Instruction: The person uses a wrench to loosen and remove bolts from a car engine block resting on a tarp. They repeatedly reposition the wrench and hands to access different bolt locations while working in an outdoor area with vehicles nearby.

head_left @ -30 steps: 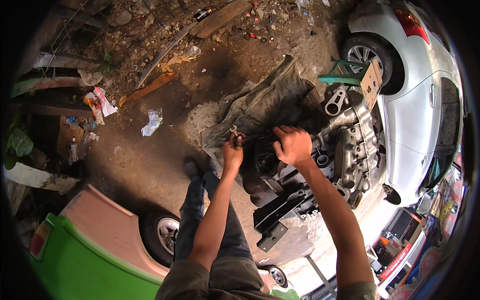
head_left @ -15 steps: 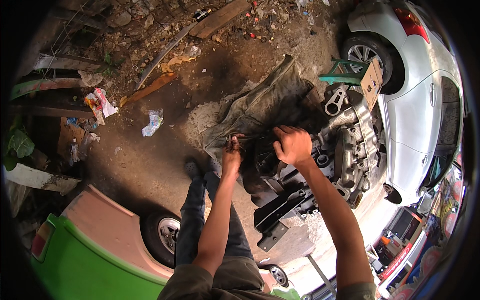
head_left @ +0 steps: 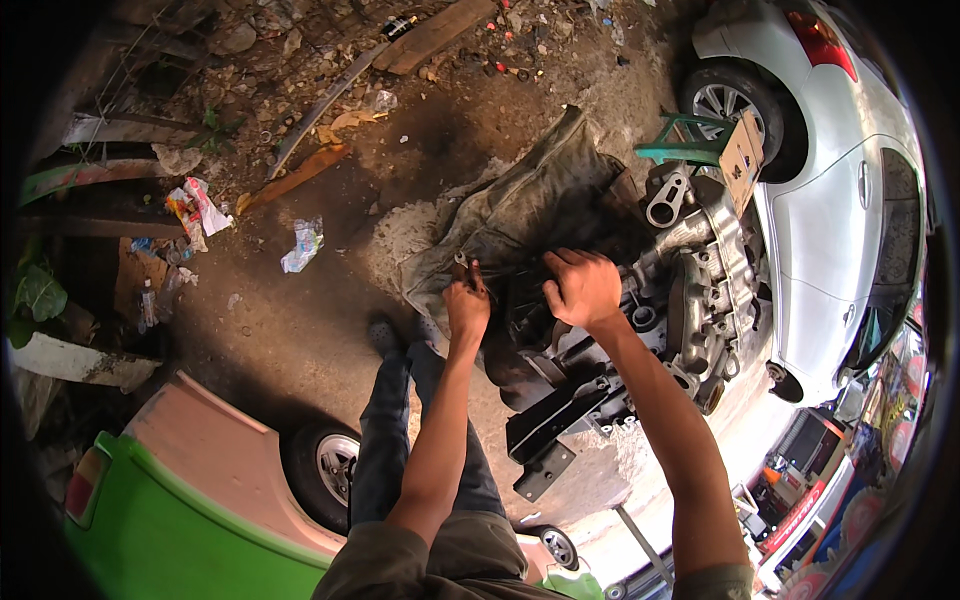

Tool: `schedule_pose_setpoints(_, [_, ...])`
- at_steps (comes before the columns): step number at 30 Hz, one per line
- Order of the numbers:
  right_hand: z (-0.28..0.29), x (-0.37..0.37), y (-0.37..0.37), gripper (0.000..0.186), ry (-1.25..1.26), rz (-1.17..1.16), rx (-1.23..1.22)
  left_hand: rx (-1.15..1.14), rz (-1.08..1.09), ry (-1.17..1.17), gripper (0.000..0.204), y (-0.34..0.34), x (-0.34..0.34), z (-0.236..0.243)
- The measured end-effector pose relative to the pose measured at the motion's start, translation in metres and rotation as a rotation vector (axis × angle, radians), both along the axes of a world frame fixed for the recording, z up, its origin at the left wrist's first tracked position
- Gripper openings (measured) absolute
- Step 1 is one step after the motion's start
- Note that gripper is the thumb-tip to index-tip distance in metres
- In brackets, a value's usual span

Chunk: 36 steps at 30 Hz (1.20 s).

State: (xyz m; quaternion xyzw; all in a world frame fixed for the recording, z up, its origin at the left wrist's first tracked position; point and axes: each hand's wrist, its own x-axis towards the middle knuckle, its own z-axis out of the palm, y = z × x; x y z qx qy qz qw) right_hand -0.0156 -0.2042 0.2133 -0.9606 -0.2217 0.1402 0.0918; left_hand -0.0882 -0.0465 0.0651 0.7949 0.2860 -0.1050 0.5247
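Observation:
My left hand (head_left: 467,305) is closed on a small wrench, whose ring end (head_left: 461,258) pokes out past the fingers. It is at the near-left side of a dark, greasy engine (head_left: 560,345), beside a crumpled dirty cloth (head_left: 520,205). Over the engine's dark upper part, my right hand (head_left: 585,288) is curled with its thumb bent toward the left hand. What its fingers grip, if anything, is hidden. Bare-metal castings (head_left: 700,300) and a bracket with a round hole (head_left: 667,202) form the engine's right side.
A silver car (head_left: 830,230) stands at the right, near a green stool (head_left: 680,150) with a cardboard piece (head_left: 740,160) against it. At lower left is a green and pink vehicle body (head_left: 210,470). Wooden planks (head_left: 435,35) and litter lie on the dirt floor.
My left hand has turned and risen slightly, and the wrench's ring end now points up past the fingers. My right hand stays nearly in place.

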Motion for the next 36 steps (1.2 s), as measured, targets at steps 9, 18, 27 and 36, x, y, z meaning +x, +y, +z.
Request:
schedule_pose_setpoints(9, [-0.001,-0.001,-0.001,0.032,-0.003,-0.01,0.02,-0.691,0.275,0.296,0.018,0.002,0.001,0.0])
schedule_pose_setpoints(18, [0.0,-0.001,0.0,0.03,-0.011,-0.015,0.026,-0.597,0.265,0.296,0.024,-0.001,0.005,-0.019])
schedule_pose_setpoints(27, [0.0,0.0,0.0,0.03,-0.017,-0.013,0.03,-0.687,0.207,0.368,0.024,0.003,0.027,-0.019])
schedule_pose_setpoints(36, [0.001,-0.001,0.001,0.032,-0.003,-0.022,0.018,-0.813,0.267,0.355,0.019,-0.004,0.023,-0.044])
